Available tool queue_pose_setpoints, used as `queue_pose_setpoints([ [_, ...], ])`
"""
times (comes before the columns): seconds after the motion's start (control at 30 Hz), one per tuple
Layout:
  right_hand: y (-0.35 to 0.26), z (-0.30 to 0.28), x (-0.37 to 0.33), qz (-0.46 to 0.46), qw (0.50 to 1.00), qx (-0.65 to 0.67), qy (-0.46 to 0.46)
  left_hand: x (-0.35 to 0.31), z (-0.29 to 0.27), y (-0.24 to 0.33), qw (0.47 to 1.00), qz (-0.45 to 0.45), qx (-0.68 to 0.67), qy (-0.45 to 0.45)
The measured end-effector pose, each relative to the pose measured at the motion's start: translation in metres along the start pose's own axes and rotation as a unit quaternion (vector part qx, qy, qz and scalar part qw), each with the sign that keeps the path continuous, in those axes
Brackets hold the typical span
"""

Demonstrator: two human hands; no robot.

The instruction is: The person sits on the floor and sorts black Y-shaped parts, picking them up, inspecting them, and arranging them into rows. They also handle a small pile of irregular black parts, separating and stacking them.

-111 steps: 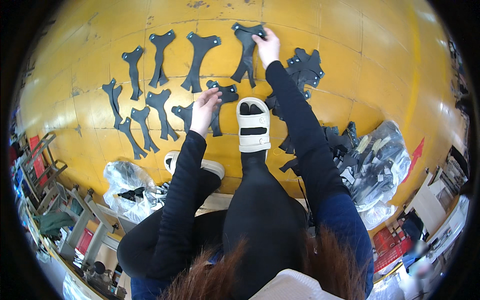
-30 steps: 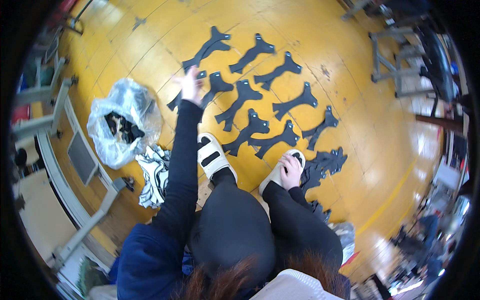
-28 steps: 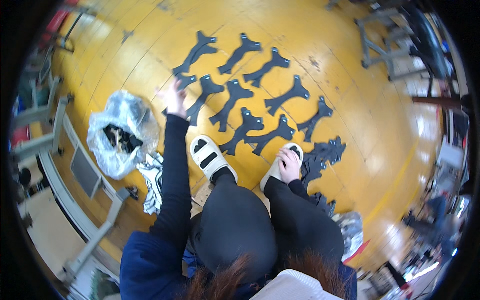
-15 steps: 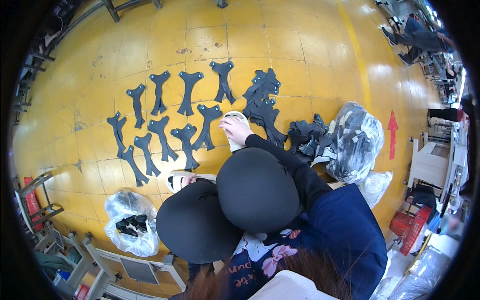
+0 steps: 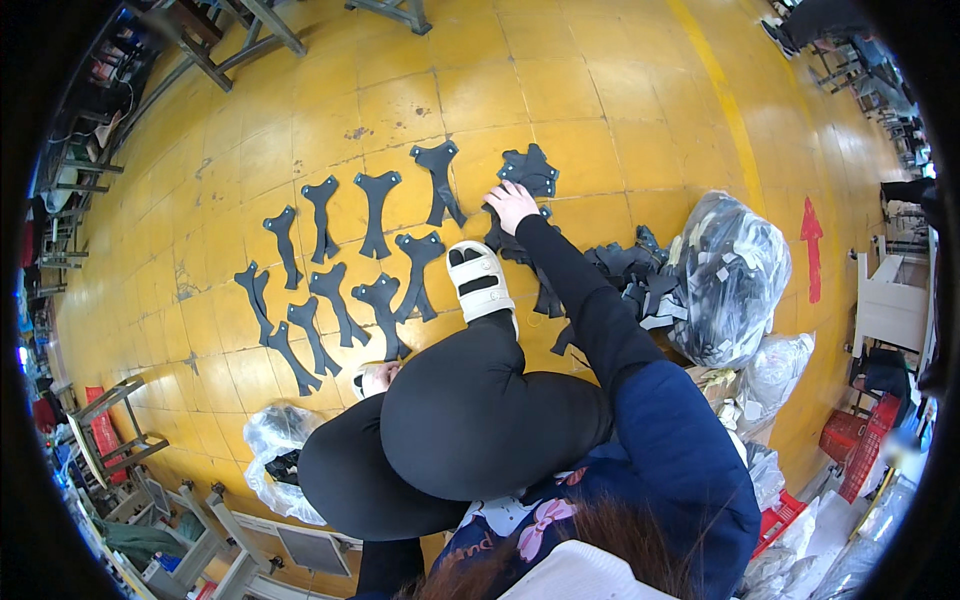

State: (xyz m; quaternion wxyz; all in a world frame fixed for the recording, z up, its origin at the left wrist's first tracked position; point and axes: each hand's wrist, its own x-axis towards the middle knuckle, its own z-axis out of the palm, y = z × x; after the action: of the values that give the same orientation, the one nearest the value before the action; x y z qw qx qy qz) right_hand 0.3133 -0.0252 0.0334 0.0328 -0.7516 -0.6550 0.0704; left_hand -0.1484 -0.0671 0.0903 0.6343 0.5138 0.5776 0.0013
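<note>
My right hand (image 5: 511,205) reaches to a pile of black Y-shaped cut pieces (image 5: 531,172) on the floor, its fingers spread and touching the pile's left edge. Left of the pile, single pieces of the same shape lie in two slanting rows, among them an upper-row piece (image 5: 376,212) and a lower-row piece (image 5: 417,272). Small pale dots mark their forked ends. Part of what looks like my left hand (image 5: 380,377) shows beyond my left knee, beside a white sandal; its fingers are mostly hidden.
My other white sandal (image 5: 480,283) stands between the rows and the pile. To the right are loose black scraps (image 5: 625,262) and a clear bag of dark pieces (image 5: 728,280). Another plastic bag (image 5: 275,450) sits at lower left. A metal-framed stool (image 5: 118,430) stands at far left.
My right hand has moved from above my sandal, up and right onto the pile. My right knee has shifted left and down, uncovering more of the sandal. The view has shifted slightly.
</note>
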Motion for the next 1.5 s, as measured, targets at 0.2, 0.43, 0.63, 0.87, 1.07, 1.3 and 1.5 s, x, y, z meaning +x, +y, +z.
queue_pose_setpoints([
  [0.2, 0.024, -0.002, 0.004, -0.025, 0.998, -0.023, -0.051, -0.002, -0.006, 0.003, 1.0, -0.017, 0.013, -0.002],
  [0.43, 0.044, 0.003, -0.03, 0.017, 0.998, -0.048, -0.035, 0.021, 0.001, 0.006, 0.999, -0.027, 0.013, -0.016],
  [0.63, 0.049, -0.015, -0.093, 0.129, 0.989, 0.052, 0.05, 0.035, 0.005, 0.014, 0.999, -0.024, 0.028, -0.029],
  [0.87, 0.101, -0.061, -0.195, 0.348, 0.909, 0.074, 0.219, 0.033, 0.0, 0.018, 0.999, -0.022, 0.04, -0.019],
  [1.07, 0.214, -0.035, -0.247, 0.51, 0.842, 0.171, 0.026, 0.032, 0.011, 0.019, 0.999, -0.024, 0.039, -0.019],
  [1.3, 0.219, -0.028, -0.224, 0.51, 0.833, 0.118, -0.182, 0.025, 0.003, 0.02, 0.999, -0.027, 0.043, -0.003],
  [1.5, 0.202, -0.03, -0.235, 0.462, 0.872, 0.122, -0.104, 0.021, 0.002, 0.02, 0.999, -0.03, 0.044, 0.0],
])
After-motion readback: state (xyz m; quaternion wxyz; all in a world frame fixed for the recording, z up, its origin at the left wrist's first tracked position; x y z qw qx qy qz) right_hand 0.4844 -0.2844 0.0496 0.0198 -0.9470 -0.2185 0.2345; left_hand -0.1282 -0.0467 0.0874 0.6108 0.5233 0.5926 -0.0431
